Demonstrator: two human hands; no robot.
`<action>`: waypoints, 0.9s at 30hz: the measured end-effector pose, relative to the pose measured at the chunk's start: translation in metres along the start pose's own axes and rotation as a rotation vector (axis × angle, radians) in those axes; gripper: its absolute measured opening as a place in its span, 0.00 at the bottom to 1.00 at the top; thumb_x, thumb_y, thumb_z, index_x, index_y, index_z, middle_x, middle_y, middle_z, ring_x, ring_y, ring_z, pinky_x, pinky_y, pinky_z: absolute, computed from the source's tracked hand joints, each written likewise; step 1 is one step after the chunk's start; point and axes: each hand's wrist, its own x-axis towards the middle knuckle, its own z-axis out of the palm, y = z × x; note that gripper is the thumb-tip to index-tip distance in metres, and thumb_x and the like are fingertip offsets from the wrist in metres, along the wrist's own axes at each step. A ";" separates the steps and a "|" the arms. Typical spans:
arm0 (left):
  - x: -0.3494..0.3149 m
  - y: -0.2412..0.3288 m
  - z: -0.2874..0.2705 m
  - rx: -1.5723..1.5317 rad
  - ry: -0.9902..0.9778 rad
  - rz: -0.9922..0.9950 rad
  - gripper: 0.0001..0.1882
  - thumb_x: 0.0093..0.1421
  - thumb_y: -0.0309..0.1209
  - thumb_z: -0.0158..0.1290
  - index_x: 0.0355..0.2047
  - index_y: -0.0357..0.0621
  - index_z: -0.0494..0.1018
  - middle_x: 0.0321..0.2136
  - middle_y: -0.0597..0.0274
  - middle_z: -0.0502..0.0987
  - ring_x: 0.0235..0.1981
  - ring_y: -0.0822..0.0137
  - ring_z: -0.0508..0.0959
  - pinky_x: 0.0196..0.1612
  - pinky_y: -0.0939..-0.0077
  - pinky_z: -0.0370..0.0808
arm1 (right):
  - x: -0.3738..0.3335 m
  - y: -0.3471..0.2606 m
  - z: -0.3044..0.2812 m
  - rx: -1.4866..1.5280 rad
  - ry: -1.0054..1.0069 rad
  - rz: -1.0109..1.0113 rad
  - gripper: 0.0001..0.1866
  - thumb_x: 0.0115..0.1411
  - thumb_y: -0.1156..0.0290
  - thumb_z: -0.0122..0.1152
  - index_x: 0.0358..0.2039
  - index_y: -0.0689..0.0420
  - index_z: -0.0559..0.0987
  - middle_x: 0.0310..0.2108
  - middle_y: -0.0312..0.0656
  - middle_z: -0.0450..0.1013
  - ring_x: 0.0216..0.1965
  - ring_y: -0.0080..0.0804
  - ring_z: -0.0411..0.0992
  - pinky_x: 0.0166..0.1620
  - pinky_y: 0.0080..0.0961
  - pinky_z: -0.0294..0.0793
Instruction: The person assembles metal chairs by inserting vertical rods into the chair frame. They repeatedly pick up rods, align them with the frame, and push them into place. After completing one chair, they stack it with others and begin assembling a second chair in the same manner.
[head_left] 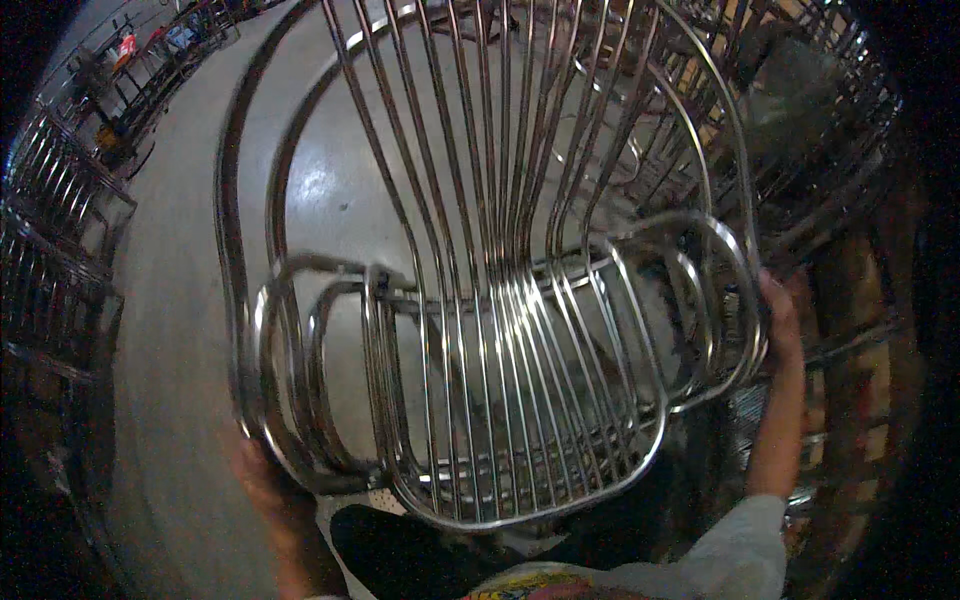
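Note:
A shiny metal chair made of bent tubes and many thin rods fills the middle of the head view, its fanned back toward the top and its seat toward me. My left hand is closed on the lower end of the chair's left armrest loop; motion blurs it a little. Around the outer tube of the right armrest loop my right hand is wrapped, with part of its fingers hidden behind the metal. My legs show below the seat's front rim.
Stacked metal frames line the left side. More metal frames crowd the right, close to my right arm. A cluttered bench stands at the far left. Grey floor shows around and through the chair.

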 end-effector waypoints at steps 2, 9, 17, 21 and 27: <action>-0.002 0.012 0.006 0.029 -0.082 -0.069 0.23 0.67 0.44 0.43 0.50 0.37 0.68 0.44 0.56 0.74 0.45 0.64 0.74 0.48 0.69 0.71 | -0.007 -0.005 0.001 -0.072 0.080 0.100 0.24 0.63 0.50 0.54 0.45 0.59 0.78 0.39 0.37 0.76 0.42 0.28 0.71 0.50 0.27 0.67; 0.029 0.118 0.036 0.351 -0.013 -0.145 0.23 0.62 0.47 0.51 0.19 0.43 0.66 0.18 0.72 0.64 0.21 0.74 0.62 0.24 0.74 0.59 | -0.001 -0.101 0.007 -0.075 0.172 0.245 0.21 0.61 0.52 0.58 0.37 0.60 0.80 0.33 0.36 0.76 0.35 0.29 0.70 0.44 0.27 0.68; 0.107 0.390 0.064 0.109 -0.062 -0.307 0.23 0.58 0.50 0.56 0.21 0.43 0.68 0.17 0.74 0.64 0.19 0.78 0.62 0.22 0.79 0.57 | -0.037 -0.383 -0.051 -0.085 0.256 0.231 0.17 0.60 0.55 0.59 0.31 0.59 0.80 0.26 0.31 0.71 0.33 0.26 0.68 0.42 0.26 0.67; 0.141 0.477 0.044 0.004 -0.081 -0.367 0.19 0.57 0.46 0.58 0.24 0.43 0.69 0.19 0.73 0.66 0.21 0.78 0.63 0.23 0.79 0.58 | -0.057 -0.468 -0.072 -0.101 0.223 0.119 0.17 0.60 0.56 0.59 0.34 0.59 0.79 0.27 0.31 0.71 0.36 0.26 0.69 0.43 0.27 0.67; 0.179 0.568 0.029 -0.010 -0.211 -0.319 0.21 0.57 0.46 0.59 0.36 0.40 0.71 0.27 0.69 0.71 0.28 0.75 0.68 0.31 0.79 0.65 | -0.085 -0.592 -0.075 -0.254 0.387 0.010 0.21 0.62 0.52 0.55 0.41 0.59 0.76 0.35 0.38 0.71 0.38 0.29 0.69 0.48 0.26 0.67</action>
